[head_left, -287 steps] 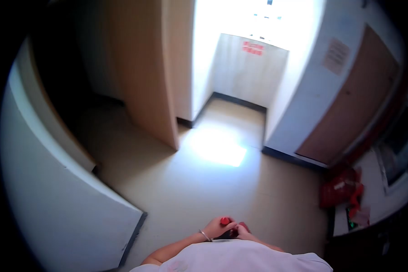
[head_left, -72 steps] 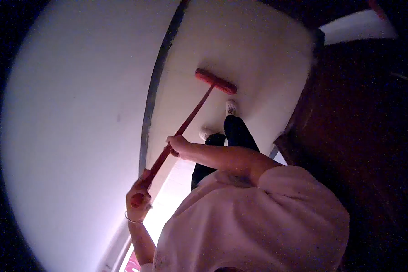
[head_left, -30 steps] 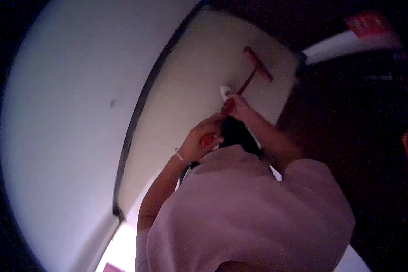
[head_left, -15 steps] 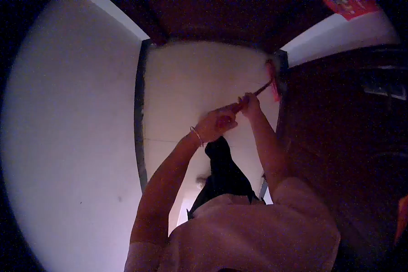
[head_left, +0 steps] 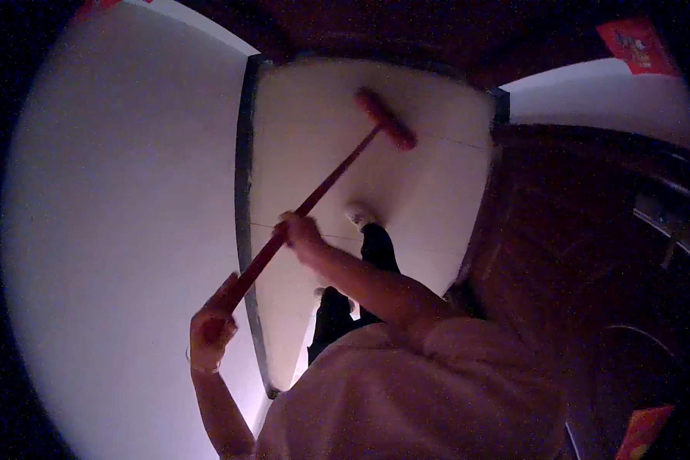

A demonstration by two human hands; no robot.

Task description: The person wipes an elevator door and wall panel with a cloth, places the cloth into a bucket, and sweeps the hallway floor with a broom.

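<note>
A mop (head_left: 337,175) with a long dark red pole slants across the view. Its red, bar-shaped head (head_left: 386,119) lies on the pale tiled floor (head_left: 307,107). My left hand (head_left: 212,331), with a bracelet at the wrist, is closed round the upper end of the pole, in front of the white wall. Farther down the pole, my right hand (head_left: 300,236) grips it with fingers wrapped round. My own foot (head_left: 358,215) in a light shoe stands on the floor beyond my right forearm.
The white wall (head_left: 123,230) with a dark skirting board (head_left: 243,169) bounds the left. Dark wooden doors or panels (head_left: 560,215) stand on the right, with a metal plate (head_left: 665,222). Red paper decorations (head_left: 638,46) hang at the upper right.
The mop head has moved left from the right-hand floor edge. My hands have swung left and spread apart along the pole, and a shoe has come into view.
</note>
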